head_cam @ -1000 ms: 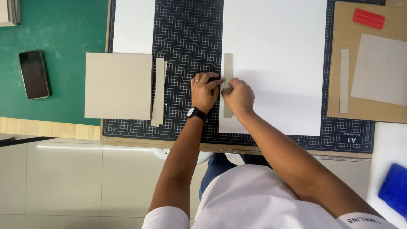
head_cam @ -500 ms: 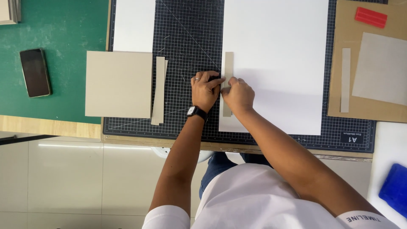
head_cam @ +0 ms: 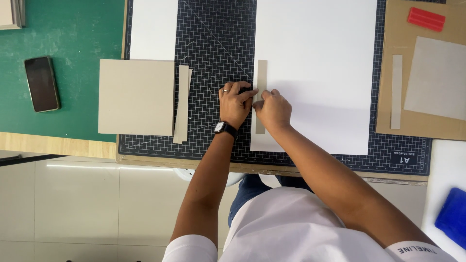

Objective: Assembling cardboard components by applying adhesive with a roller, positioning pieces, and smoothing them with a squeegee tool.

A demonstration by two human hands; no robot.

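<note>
A narrow grey cardboard strip lies upright along the left edge of a large white sheet on the black gridded cutting mat. My left hand, with a ring and a black wristwatch, presses its fingertips on the strip's left side, over a small dark object I cannot identify. My right hand covers the strip's middle, fingers curled and pinching at it beside the left fingertips.
A grey board square with thin strips beside it lies left of the hands. A phone rests on the green mat. At right, a brown board holds a strip, a pale sheet and a red tool. A blue object is at bottom right.
Both hands stay on the strip with only slight finger shifts. Nothing else has moved.
</note>
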